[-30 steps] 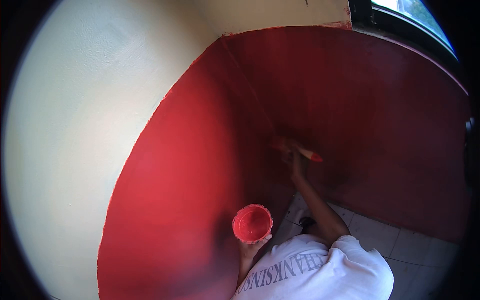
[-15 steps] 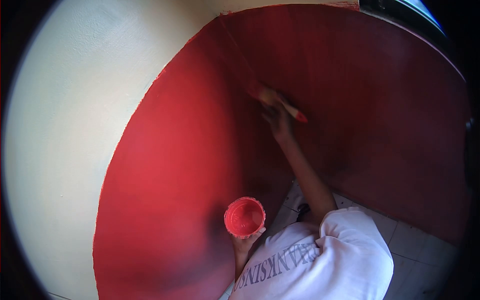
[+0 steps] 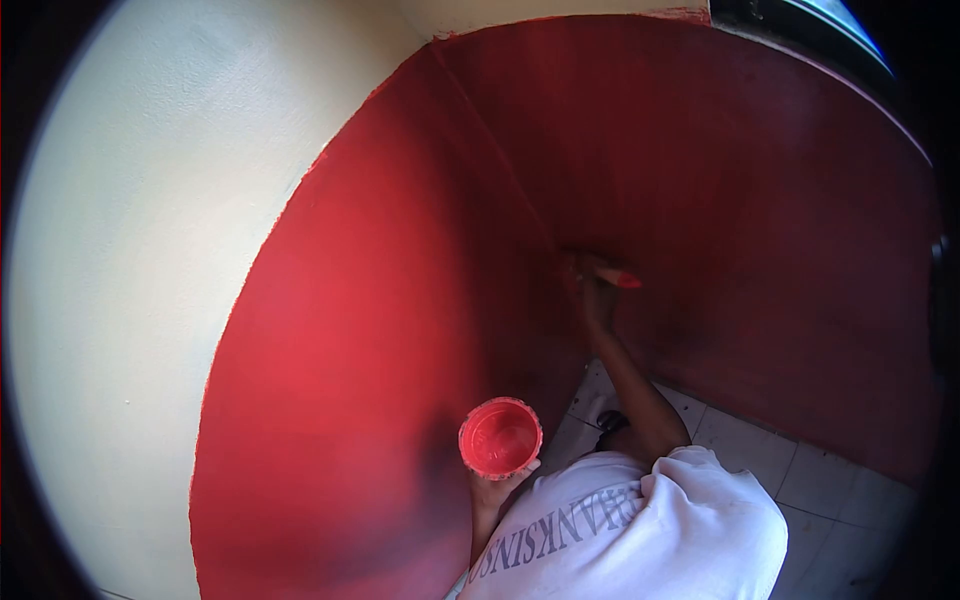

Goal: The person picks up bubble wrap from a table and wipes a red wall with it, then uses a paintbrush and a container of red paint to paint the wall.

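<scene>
My left hand (image 3: 493,491) is wrapped round a small round tub (image 3: 471,440) close to my chest. Red paint (image 3: 505,437) shows inside it, and the rim is smeared with paint. Out in front, my right hand (image 3: 597,299) grips a paintbrush (image 3: 622,278) against the corner where two red walls meet. The handle's red tip points right. The brush's bristles are dark and hard to make out in the shadow. The left red wall (image 3: 320,360) is brightly lit; the right red wall (image 3: 760,220) is darker.
Cream wall (image 3: 130,300) borders the red area on the left, along a slightly rough edge. Pale floor tiles (image 3: 750,445) lie below the right wall. At the upper right is a dark ledge (image 3: 770,18). My white shirt (image 3: 660,540) fills the lower middle.
My right hand has moved the paintbrush down and to the right along the corner, and the handle now lies flatter. The tub has shifted slightly right in view.
</scene>
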Available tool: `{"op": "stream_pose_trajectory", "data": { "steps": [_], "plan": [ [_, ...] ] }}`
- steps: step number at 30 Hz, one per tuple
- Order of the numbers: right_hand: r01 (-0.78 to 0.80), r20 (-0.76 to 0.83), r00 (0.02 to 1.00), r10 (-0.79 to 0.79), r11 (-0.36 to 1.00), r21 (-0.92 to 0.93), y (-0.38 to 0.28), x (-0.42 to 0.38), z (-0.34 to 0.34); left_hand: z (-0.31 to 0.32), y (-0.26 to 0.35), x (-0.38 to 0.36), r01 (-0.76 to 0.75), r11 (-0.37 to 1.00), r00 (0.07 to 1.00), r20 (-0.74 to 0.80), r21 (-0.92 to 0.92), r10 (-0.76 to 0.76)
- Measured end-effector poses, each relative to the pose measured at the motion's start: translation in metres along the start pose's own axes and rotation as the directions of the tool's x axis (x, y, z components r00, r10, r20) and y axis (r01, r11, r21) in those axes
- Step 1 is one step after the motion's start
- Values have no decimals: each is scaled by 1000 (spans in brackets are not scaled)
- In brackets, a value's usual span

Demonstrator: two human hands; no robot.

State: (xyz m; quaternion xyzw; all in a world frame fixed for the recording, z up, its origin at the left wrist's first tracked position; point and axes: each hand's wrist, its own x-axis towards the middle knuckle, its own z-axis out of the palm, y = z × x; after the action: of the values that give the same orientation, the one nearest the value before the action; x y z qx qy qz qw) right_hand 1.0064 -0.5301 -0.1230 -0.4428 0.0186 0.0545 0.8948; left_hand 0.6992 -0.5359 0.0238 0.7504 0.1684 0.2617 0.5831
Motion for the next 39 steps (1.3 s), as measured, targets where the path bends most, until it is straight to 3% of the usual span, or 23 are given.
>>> {"op": "stream_pose_trajectory", "data": {
  "steps": [1,3,5,9,12,17,22,25,29,31,34,37,39],
  "plan": [
    [128,31,991,-128,992,-20,-42,-8,28,1,3,2,-11,1000,1000,10,-3,12],
    [97,83,989,-119,968,231,-108,-13,77,1,2,2,3,1000,1000,18,0,-3],
    [182,167,958,-233,945,273,-170,-12,117,0,-2,0,-3,1000,1000,10,10,3],
    [-45,356,916,-183,837,546,-231,2,183,2,-5,0,-34,999,999,-18,16,34],
    [-77,416,884,-214,811,580,-238,2,204,4,-3,1,-35,999,999,-30,3,35],
    [-245,371,928,24,790,562,-154,26,156,2,-13,-1,-37,999,999,-34,-21,36],
    [-326,73,944,321,877,352,-23,21,12,8,-5,1,-109,994,991,-73,-3,109],
    [-401,-99,905,413,908,121,58,38,-81,5,-11,-2,-52,999,997,-56,-8,51],
    [-425,-190,893,409,903,-54,35,8,-76,8,-7,-1,-92,996,991,-94,0,91],
    [-382,-94,921,378,924,-29,-3,-13,-63,5,-21,-3,-125,990,986,-101,63,131],
    [-337,103,937,333,941,27,-62,-45,-49,11,-13,-5,-126,992,979,-161,-3,124],
    [-266,237,941,243,962,68,-134,-84,-39,17,3,-4,-70,990,992,-115,-119,57],
    [-197,259,949,180,979,43,-171,-112,-29,6,-16,-3,-27,997,998,-59,-70,23]
  ]
}}
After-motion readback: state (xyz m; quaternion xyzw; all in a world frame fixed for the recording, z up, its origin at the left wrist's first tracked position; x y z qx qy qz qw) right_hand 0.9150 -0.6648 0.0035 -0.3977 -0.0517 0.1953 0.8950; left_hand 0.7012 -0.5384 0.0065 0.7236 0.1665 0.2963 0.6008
